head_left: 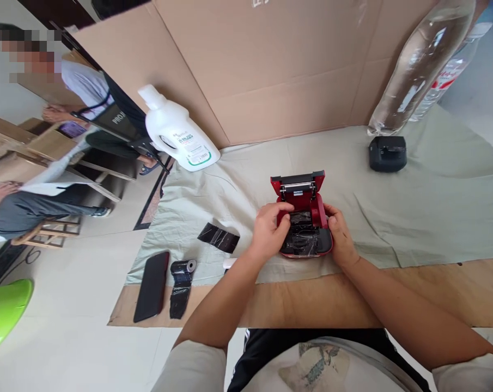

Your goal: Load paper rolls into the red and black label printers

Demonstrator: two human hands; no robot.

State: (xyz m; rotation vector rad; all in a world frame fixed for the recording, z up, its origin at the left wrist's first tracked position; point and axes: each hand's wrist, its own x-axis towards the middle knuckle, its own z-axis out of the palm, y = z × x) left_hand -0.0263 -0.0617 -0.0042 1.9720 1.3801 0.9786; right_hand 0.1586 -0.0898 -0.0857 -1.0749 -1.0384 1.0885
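Note:
A small red and black label printer [325, 239] sits on the cloth before me with its hinged lid [297, 182] raised. Inside it lies a roll of shiny black film [301, 219], and a strip of the film spreads over the front part. My left hand [267, 231] is at the printer's left side, thumb and index finger bent over the edge by the roll; its other fingers are hidden. Around the right side wraps my right hand [341, 234], holding the body, with most fingertips out of sight.
Left of the printer are a loose black film piece [218, 238], a partly unrolled film roll [183, 267] and a dark flat case [151, 287]. A white jug [181, 130], a cardboard panel [279, 71], a water bottle [418, 65] and a black box [387, 153] stand behind. People sit at left.

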